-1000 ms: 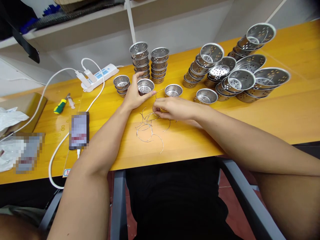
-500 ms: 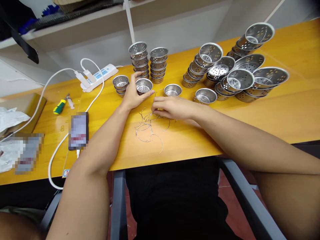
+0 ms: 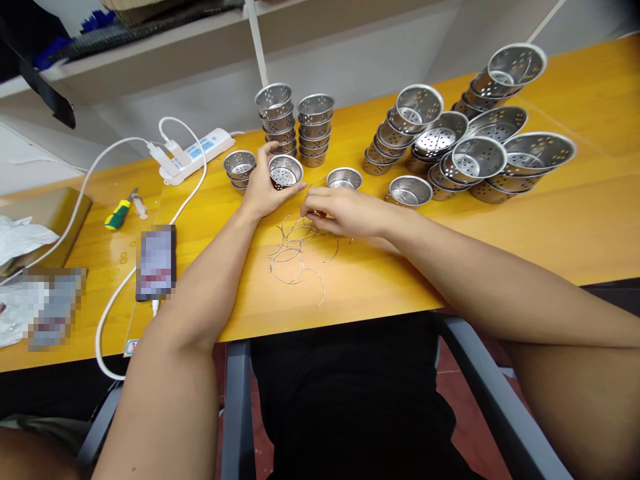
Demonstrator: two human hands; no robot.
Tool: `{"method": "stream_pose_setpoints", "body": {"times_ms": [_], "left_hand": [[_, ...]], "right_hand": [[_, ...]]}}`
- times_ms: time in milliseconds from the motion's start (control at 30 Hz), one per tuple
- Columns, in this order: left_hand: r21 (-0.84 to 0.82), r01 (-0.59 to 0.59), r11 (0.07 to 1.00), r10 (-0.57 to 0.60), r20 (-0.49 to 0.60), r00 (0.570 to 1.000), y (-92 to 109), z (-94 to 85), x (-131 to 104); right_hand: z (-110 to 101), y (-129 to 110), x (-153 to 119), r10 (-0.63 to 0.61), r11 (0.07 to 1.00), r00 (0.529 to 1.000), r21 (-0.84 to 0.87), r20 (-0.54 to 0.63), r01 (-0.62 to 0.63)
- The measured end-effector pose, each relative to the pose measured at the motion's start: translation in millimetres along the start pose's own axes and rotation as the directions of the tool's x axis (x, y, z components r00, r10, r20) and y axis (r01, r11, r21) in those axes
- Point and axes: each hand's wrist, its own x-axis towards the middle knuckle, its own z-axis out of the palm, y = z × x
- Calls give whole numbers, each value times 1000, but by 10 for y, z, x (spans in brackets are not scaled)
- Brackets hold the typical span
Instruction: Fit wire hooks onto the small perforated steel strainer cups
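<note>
A small white label with a blue border (image 3: pixel 131 347) sits at the front edge of the yellow wood-grain table (image 3: pixel 360 280), its red mark too small to read; the white power strip with pale blue socket panels (image 3: pixel 197 157) bears print that is likewise illegible; the dark-framed phone's screen (image 3: pixel 156 261) is blurred. The left hand (image 3: pixel 261 190) curves round a small round cup of perforated steel (image 3: pixel 286 173), thumb and forefinger apart along its rim; whether it grips the cup, I cannot tell. The right hand (image 3: pixel 343 210) is bent downward, fingertips bunched at the loose, thin silvery wire rings (image 3: pixel 302 240); whether a ring is pinched, I cannot tell. The rings lie between both forearms, with tabletop running from them to the front edge; beyond the right hand stands another perforated cup (image 3: pixel 344 179); stacked steel cups (image 3: pixel 420 110) crowd the right rear, limiting room there.
</note>
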Motion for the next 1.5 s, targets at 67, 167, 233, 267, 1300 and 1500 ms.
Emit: {"method": "stream_pose_setpoints", "body": {"times_ms": [67, 167, 233, 267, 1300, 1500], "left_hand": [[-1, -5, 1000, 5, 15, 1000, -25, 1, 4], [-1, -33, 999, 33, 3, 999, -44, -8, 17], [3, -47, 999, 47, -17, 999, -43, -21, 29], [6, -50, 999, 50, -22, 998, -38, -29, 34], [-80, -18, 997, 14, -54, 998, -129, 45, 9], [-51, -34, 998, 29, -89, 996, -263, 51, 53]], "right_hand": [[-7, 0, -1, -5, 1000, 1000, 5, -17, 5], [-12, -3, 2, -21, 1000, 998, 6, -61, 22], [-14, -11, 6, -42, 999, 994, -8, -97, 42], [-15, -16, 8, -53, 999, 992, -15, -114, 51], [-29, -24, 31, 62, 998, 974, -16, -216, -68], [-34, -31, 33, 63, 997, 970, -24, -235, -71]]}}
